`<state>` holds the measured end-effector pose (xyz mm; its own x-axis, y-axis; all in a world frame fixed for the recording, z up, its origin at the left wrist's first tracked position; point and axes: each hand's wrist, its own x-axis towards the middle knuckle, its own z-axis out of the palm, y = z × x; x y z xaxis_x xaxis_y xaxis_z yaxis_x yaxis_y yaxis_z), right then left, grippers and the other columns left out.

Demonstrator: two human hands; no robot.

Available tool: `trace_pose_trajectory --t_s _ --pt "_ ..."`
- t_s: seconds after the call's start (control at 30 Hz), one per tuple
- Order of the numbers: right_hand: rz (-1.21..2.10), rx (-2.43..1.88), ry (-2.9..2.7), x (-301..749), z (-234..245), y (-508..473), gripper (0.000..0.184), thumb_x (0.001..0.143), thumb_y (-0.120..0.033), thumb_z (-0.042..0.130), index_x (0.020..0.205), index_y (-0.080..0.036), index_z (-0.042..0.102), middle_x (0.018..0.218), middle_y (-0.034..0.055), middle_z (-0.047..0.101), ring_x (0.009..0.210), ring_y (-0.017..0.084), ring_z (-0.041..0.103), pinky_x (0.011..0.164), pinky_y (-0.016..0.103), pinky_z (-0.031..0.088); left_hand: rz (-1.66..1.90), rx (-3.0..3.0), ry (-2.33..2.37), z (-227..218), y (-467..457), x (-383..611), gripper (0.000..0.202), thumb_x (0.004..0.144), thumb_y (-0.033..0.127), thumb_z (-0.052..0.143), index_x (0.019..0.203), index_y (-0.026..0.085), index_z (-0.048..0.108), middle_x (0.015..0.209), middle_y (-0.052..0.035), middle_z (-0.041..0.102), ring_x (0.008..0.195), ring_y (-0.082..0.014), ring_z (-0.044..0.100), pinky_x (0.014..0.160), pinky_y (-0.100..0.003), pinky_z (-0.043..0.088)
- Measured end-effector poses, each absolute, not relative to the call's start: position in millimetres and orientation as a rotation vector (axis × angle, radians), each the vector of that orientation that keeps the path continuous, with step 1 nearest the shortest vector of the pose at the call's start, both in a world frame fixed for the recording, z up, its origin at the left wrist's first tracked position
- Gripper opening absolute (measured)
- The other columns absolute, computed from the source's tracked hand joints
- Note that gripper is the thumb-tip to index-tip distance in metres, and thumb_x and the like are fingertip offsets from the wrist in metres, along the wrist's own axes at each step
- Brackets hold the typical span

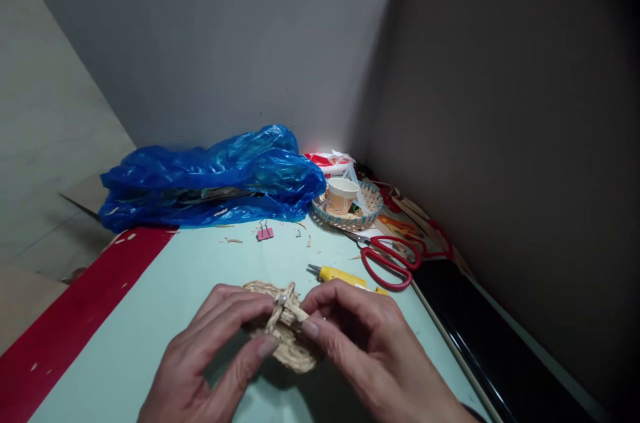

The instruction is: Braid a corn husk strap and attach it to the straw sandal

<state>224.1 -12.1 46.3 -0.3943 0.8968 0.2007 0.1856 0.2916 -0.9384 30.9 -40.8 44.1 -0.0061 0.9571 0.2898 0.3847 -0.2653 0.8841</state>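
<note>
Pale green counter (165, 289), red strip at left. Blue plastic bag (210, 176) far left. Left hand (210, 349) and right hand (370, 349) near centre, both pinching small woven straw piece (287, 336). Red scissors (390, 259), yellow tool (340, 274) just beyond.

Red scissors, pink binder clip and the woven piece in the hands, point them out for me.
red scissors (387, 263): head view, on the handle loops.
pink binder clip (265, 233): head view, on its pink body.
woven piece (293, 349): head view, on its lower rim between the hands.

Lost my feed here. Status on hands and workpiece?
Both hands, left and right, pinching small woven straw piece above table. Yellow tool just behind.
</note>
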Motion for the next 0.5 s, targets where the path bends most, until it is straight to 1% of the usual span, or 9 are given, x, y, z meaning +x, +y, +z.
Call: trace_pose_trajectory --t_s 0.13,0.23,0.33,0.43,0.5 --pt "1.212 -0.975 -1.835 224.0 47.4 -13.0 0.015 0.094 -0.031 0.056 0.092 -0.019 0.065 0.077 -0.0001 0.065 0.068 0.011 0.057 0.06 0.021 0.043 1.219 1.537 1.413 43.0 -38.8 29.4 0.006 0.081 0.03 0.067 0.081 0.032 0.073 0.09 0.0016 0.07 0.092 -0.0217 0.061 0.084 -0.028 0.045" --pt "1.188 -1.023 -1.88 225.7 46.7 -10.9 0.018 0.096 -0.032 0.053 0.096 -0.021 0.067 0.08 -0.0009 0.067 0.067 0.011 0.057 0.06 0.021 0.042 1.151 1.482 1.442 45.2 -37.2 25.8 0.009 0.081 0.035 0.064 0.076 0.029 0.07 0.087 0.0009 0.067 0.089 -0.0217 0.062 0.082 -0.028 0.044" --pt "1.113 -1.097 -1.855 229.5 46.0 -5.9 0.018 0.095 -0.033 0.053 0.096 -0.022 0.068 0.08 -0.001 0.068 0.064 0.011 0.057 0.057 0.022 0.042 1.065 1.436 1.459 45.8 -33.1 21.1 0.015 0.081 0.04 0.064 0.074 0.027 0.068 0.081 0.0005 0.065 0.083 -0.0217 0.061 0.079 -0.029 0.043" --pt "0.89 -1.199 -1.843 238.1 56.7 9.0 0.019 0.094 -0.034 0.054 0.095 -0.021 0.067 0.082 0.0004 0.07 0.068 0.013 0.06 0.059 0.023 0.044 1.035 1.335 1.405 40.1 -23.7 12.4 0.021 0.08 0.044 0.066 0.075 0.024 0.068 0.077 -0.0006 0.066 0.079 -0.0208 0.06 0.076 -0.029 0.043" --pt "0.617 -1.264 -1.926 245.7 73.2 29.2 0.018 0.095 -0.031 0.053 0.097 -0.02 0.066 0.086 0.0017 0.07 0.073 0.015 0.063 0.063 0.024 0.046 1.046 1.214 1.306 33.9 -15.3 4.9 0.023 0.077 0.045 0.071 0.075 0.022 0.069 0.074 -0.002 0.069 0.076 -0.0191 0.06 0.072 -0.026 0.043"
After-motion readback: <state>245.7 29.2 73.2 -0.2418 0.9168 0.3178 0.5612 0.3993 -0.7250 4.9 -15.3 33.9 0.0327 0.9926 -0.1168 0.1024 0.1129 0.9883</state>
